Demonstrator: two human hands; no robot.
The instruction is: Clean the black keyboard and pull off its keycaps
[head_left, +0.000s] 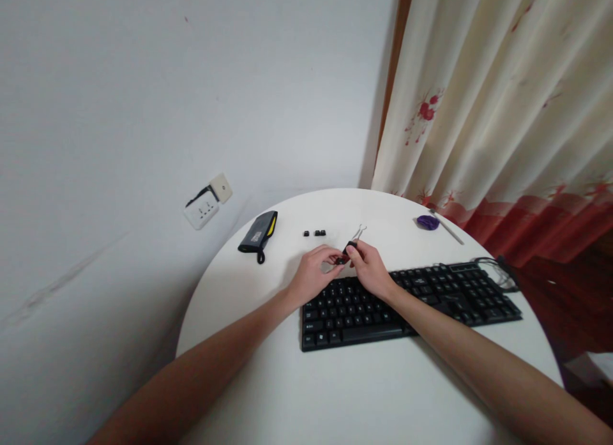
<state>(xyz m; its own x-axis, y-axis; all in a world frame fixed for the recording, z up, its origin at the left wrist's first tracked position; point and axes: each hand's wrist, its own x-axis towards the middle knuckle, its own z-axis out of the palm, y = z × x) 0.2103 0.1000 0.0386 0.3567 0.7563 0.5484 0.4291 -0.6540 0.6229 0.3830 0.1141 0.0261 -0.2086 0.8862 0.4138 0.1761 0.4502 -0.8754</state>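
Above the back edge of a black keyboard [371,318], my two hands meet. My right hand [368,266] is closed round the black handle of a keycap puller [360,230], whose thin wire loops point up and away from me. My left hand [316,274] pinches a small black keycap [341,261] close to the lower end of that handle. Behind the hands, a few loose keycaps [320,233] lie on the white table. The hands hide part of the keyboard's upper rows.
A dark grey pouch [257,233] with a loop lies at the table's left. Toward the back right are a purple lump [428,223] and a slim white stick-like item [450,229]. The keyboard's cable [500,276] is bunched at its right end. A wall and a curtain [479,113] border the round table [268,387].
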